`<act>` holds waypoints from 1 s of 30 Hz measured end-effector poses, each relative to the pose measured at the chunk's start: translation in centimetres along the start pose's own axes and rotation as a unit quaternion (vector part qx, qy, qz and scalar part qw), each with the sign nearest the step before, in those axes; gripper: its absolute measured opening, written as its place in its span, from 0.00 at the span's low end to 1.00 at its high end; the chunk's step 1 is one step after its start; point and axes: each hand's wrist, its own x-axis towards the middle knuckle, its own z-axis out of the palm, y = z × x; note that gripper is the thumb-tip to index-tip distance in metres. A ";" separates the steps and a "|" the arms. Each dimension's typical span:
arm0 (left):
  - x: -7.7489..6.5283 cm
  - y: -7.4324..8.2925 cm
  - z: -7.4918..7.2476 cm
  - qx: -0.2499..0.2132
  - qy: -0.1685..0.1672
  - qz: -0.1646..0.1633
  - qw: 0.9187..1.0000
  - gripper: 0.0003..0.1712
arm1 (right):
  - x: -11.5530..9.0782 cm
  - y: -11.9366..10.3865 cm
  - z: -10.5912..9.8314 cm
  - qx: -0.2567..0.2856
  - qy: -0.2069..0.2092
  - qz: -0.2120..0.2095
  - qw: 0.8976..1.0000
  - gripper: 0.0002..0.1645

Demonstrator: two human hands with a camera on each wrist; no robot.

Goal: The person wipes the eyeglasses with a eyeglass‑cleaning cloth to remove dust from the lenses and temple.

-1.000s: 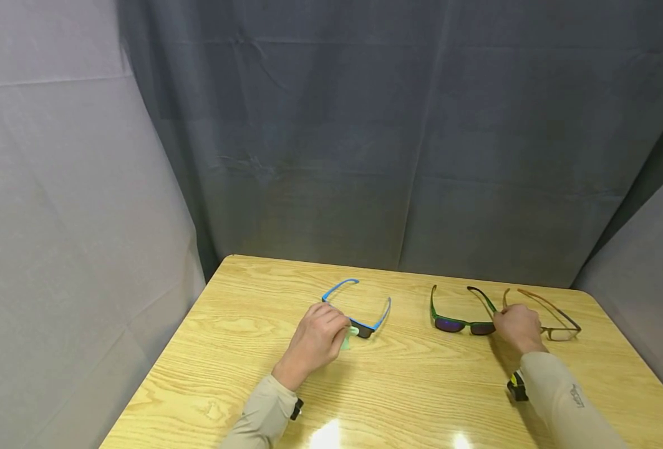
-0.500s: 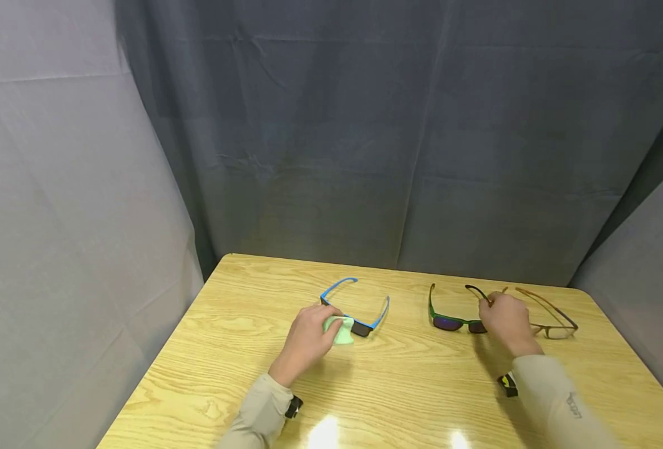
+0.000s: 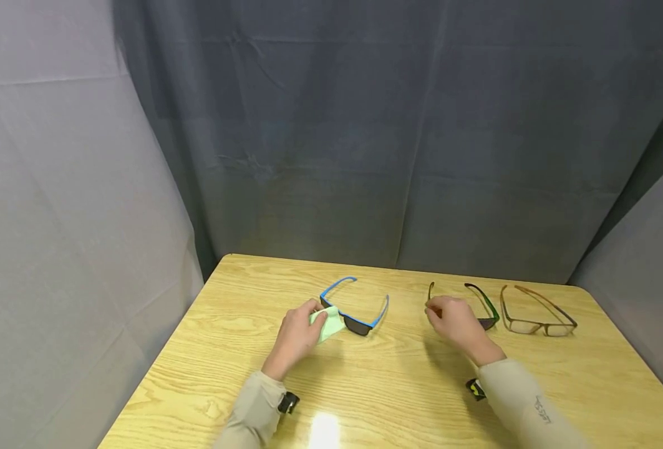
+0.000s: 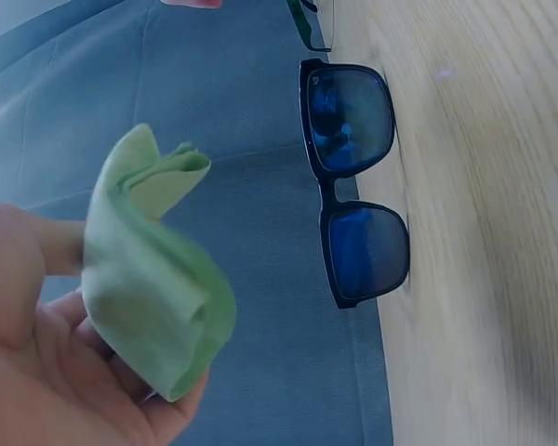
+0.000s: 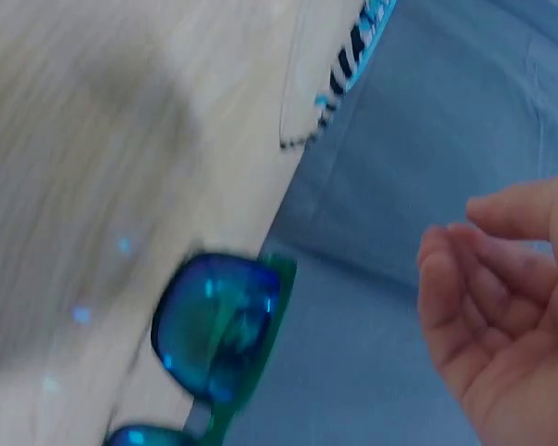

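We see a big grey curtain [image 3: 398,137] hanging behind a yellow wooden surface [image 3: 398,399]. It is the biggest thing here, and the surface comes next.

Three pairs of glasses lie in a row near the far edge of the surface. The blue sunglasses [image 3: 359,312] sit near the middle of that edge, with their arms open and pointing away from us. The green sunglasses [image 3: 485,305] lie to the right of them. The brown glasses [image 3: 536,315] lie closest to the far right corner, just beside the green pair.

Our left hand [image 3: 297,333] is next to the left end of the blue sunglasses. Its grip is closed around a small, soft green cloth [image 3: 327,324], which is bunched up between the thumb and the fingers. In the left wrist view the cloth [image 4: 153,269] is near the dark lenses of the blue sunglasses [image 4: 353,181], but it does not touch them.

Our right hand [image 3: 457,324] hangs over the left part of the green sunglasses and hides it. In the right wrist view, the fingers [image 5: 474,297] are loosely bent and the grip holds nothing. The shiny blue lens of the green sunglasses [image 5: 219,325] lies close by.
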 end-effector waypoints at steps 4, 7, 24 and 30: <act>0.3 -0.4 0.0 -0.029 0.000 -0.027 0.999 0.08 | 0.2 -1.1 1.6 0.007 -0.025 -0.057 0.998 0.05; 0.6 -0.8 0.0 -0.062 -0.007 -0.049 0.997 0.09 | 0.4 -1.8 2.6 0.011 -0.034 -0.087 0.996 0.04; 0.8 -1.7 -0.3 -0.103 -0.027 -0.105 0.989 0.16 | 1.9 -4.8 6.5 0.031 -0.111 -0.108 0.987 0.15; 1.0 -1.8 -0.5 -0.118 -0.001 -0.102 0.988 0.12 | 2.5 -5.2 7.2 0.026 -0.127 -0.124 0.984 0.15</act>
